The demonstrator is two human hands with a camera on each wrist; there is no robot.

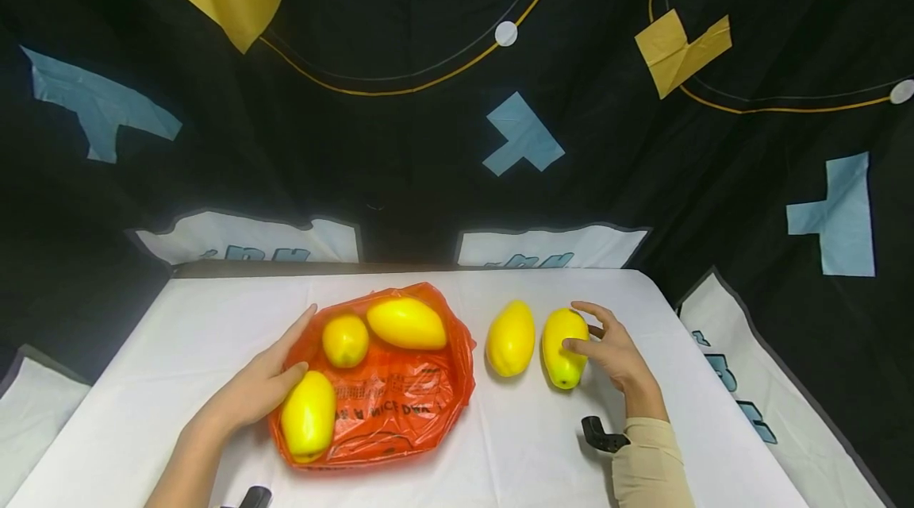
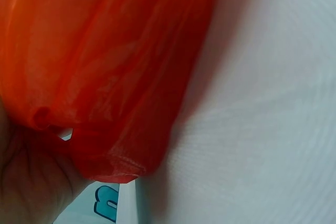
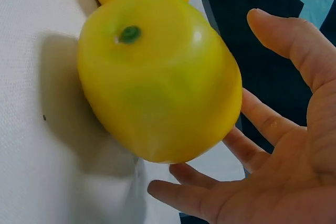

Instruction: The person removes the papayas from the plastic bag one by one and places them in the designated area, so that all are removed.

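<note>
Red plastic bag (image 1: 460,401) on white tabletop (image 1: 528,444), near mango (image 1: 309,421) just inside its L rim. L hand (image 1: 260,385) at bag's L rim: index straight, thumb apart w/ tip by near mango's top, others hidden; can't tell if pinching. R of bag, R hand (image 1: 614,353) w/ fingers spread; outer mango (image 1: 560,337) sits btwn thumb & fingers, contact unclear. Inner mango (image 1: 510,339) btwn that & bag. Round yellow fruit (image 1: 346,341) & far mango (image 1: 407,323) in bag's far half. Black curtain (image 1: 400,175) beyond bag.
</note>
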